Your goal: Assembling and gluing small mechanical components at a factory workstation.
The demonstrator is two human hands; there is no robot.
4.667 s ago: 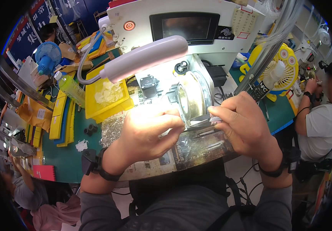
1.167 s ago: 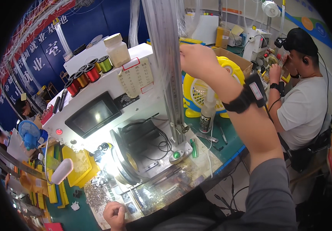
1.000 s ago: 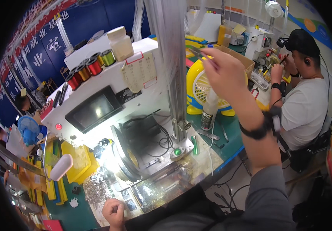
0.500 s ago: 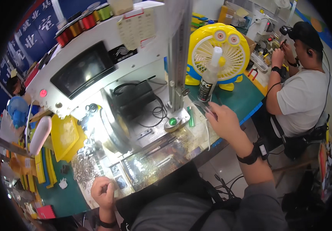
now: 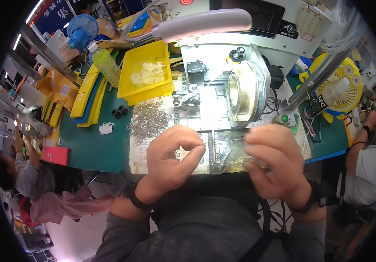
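Observation:
My left hand [image 5: 170, 159] is closed in a pinch, with a short thin wire-like piece [image 5: 209, 143] sticking out from between thumb and forefinger. Facing it, my right hand [image 5: 277, 163] is smeared by motion, its thumb and fingers apart, and I make out nothing held in it. Both hands are over the worn front of the bench, before a brightly lit machine with a round metal wheel [image 5: 244, 94]. Behind my left hand lies a tangled heap of small metal pieces [image 5: 149, 123]. A pink-handled hand tool [image 5: 311, 129] rests at the right, near a bottle [image 5: 315, 106].
A yellow tray [image 5: 129, 87] holding pale scraps stands behind the heap. A lamp arm [image 5: 205, 25] hangs above the machine. At the left are a bottle of yellow-green liquid [image 5: 105, 63] and a red notebook [image 5: 56, 155]. A yellow fan [image 5: 340, 85] is at right; people sit on both sides.
My view has swung left. My right hand has come back from the bottle and let go of the pink-handled tool. My left hand has risen over the bench and now pinches a thin piece.

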